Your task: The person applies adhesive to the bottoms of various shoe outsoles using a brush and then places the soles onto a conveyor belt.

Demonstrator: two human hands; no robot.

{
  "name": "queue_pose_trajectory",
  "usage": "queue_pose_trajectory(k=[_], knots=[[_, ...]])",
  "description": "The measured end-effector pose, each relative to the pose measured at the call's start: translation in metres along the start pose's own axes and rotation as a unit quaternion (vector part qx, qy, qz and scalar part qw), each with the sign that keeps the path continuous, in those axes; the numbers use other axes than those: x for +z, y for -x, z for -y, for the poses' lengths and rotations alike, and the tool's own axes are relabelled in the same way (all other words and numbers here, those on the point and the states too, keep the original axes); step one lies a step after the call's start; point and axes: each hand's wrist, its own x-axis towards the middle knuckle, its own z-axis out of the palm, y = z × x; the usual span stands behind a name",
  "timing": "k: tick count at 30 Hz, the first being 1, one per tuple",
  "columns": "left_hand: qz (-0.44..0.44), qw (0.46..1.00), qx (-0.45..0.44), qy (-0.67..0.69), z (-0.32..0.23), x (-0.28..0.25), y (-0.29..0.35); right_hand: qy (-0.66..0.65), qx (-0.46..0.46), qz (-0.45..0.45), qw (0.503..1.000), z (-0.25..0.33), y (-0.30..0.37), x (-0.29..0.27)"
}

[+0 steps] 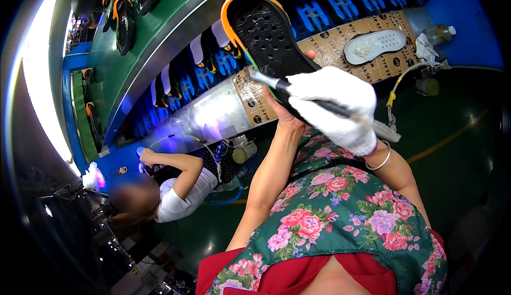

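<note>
Over a green floor (447, 117), an orange-rimmed black sole (266, 37) is at top centre, held in the left grip (287, 117); the gloved right grip (335, 101) clasps a brush (264, 78) by the sole's edge. Upper right, a pale sole-shaped piece (375, 46) lies on the counter (330, 44).

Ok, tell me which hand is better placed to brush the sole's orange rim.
The right hand, most likely: gloved, it holds the brush, with the bristles by the left edge of the sole. The left hand seems taken up supporting the sole from beneath.
</note>
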Motion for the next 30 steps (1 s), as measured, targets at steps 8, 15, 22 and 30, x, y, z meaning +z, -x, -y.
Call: queue_pose_trajectory(k=[8,15,22,30], knots=[[0.019,0.998,0.012,0.065,-0.011,0.001,-0.014,0.12,-0.101,0.038,0.987,-0.004,0.011,0.004],[0.093,0.986,0.04,0.133,-0.02,0.01,-0.019,0.106,-0.088,0.051,0.989,-0.01,0.019,0.003],[0.112,0.979,0.027,0.17,-0.029,0.004,-0.019,0.002,0.002,0.038,0.999,-0.004,0.021,-0.006],[0.192,0.967,0.042,0.163,-0.042,-0.006,-0.02,-0.096,-0.005,0.131,0.987,-0.004,0.026,-0.004]])
